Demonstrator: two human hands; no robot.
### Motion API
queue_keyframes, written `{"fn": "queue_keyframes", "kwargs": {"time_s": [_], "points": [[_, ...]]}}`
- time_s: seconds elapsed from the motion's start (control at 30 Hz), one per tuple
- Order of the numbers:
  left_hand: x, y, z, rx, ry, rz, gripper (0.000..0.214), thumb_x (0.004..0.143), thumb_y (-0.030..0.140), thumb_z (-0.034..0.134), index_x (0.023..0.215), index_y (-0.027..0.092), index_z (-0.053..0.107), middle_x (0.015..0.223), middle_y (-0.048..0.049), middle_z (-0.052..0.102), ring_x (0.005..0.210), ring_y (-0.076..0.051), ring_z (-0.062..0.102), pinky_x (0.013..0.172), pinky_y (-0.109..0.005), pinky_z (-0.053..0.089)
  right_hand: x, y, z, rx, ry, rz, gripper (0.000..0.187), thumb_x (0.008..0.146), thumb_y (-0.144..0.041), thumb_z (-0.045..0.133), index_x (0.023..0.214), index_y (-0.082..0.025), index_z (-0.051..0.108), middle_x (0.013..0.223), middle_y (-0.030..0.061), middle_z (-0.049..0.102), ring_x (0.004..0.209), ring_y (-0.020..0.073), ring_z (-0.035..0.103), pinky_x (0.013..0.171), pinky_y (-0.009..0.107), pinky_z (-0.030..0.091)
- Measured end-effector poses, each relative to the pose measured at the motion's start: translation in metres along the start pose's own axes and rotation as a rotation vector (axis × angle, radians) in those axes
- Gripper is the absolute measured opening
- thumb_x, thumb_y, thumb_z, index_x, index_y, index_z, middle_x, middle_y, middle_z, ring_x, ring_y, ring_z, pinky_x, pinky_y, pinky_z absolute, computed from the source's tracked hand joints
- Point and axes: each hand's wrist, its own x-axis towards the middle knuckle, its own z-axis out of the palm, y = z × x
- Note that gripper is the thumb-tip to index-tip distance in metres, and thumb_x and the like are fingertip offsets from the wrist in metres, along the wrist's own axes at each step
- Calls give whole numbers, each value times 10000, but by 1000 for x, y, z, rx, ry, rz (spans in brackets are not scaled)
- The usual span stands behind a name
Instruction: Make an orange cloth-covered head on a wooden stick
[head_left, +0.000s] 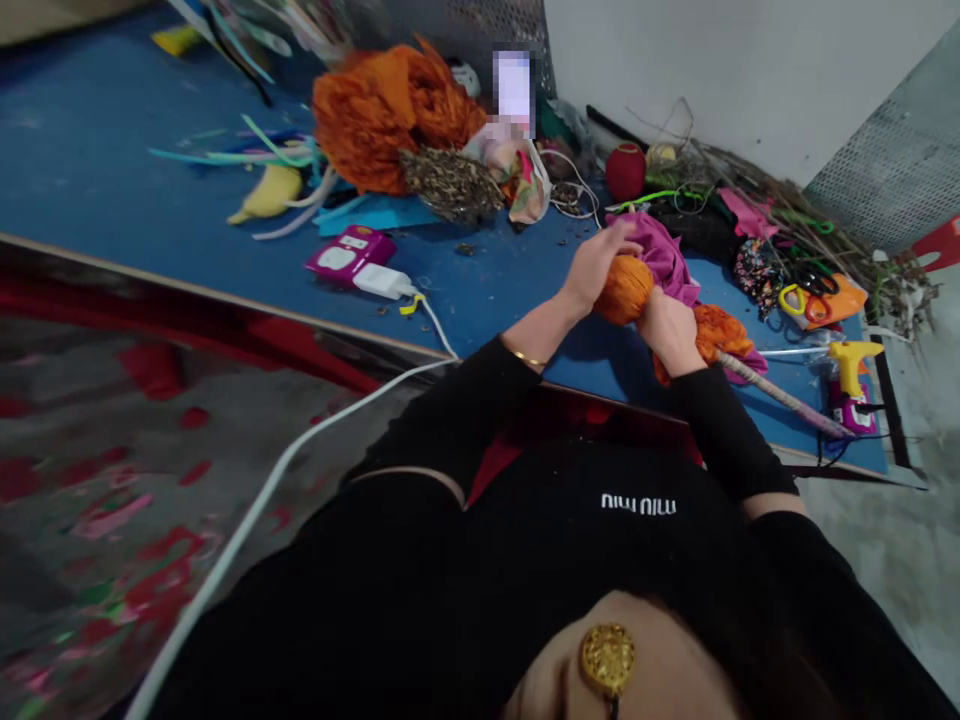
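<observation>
The orange ball (626, 292) sat above the near part of the desk (82, 170), between the left hand (589, 272) and the right hand (669, 328); a wrapped stick (784, 396), nearer the right, slanted away rightward and toward the body. The right grip was curled closed at the ball's base; the left cupped its side, how firmly I couldn't tell. Counted: one ball, one stick, one yellow glue gun (851, 362).

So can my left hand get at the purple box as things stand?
Probably, yes: nothing tall seems to stand between your left hand and the purple box, just a white cable. It would first have to leave the orange bundle it is touching.
</observation>
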Motion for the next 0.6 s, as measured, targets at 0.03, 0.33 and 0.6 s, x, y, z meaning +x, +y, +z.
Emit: {"fn": "queue_keyframes", "kwargs": {"time_s": [0.03, 0.33, 0.6], "points": [[-5, 6, -6, -181, 12, 40, 717, 1022, 758, 307, 1375, 238, 651, 1359, -99, 717, 1363, -272, 621, 1163, -443, 463, -10, 2, -11, -9, 36, 14, 356, 1028, -277, 435, 1308, -114, 583, 1086, 200, 793, 1006, 310, 788, 859, 359, 578], [-77, 74, -1, -617, -237, 413, 1210, 518, 919, 813, 1505, 289, 506, 1535, -122, 555, 1464, -411, 506, 1206, -531, 459, -95, 16, -78, -1, 223, 177, 510, 880, -413, 675, 1288, -108, 690, 1085, 169, 812, 1026, 315, 772, 889, 350, 572], [-97, 95, -4, -507, -107, 466, 992, 667, 786, 835, 1479, 303, 533, 1533, -109, 548, 1444, -374, 527, 1225, -508, 453, -100, 22, -80, 19, 268, 193, 483, 886, -360, 666, 1294, -105, 709, 1123, 152, 811, 1078, 316, 761, 939, 359, 564]]}}
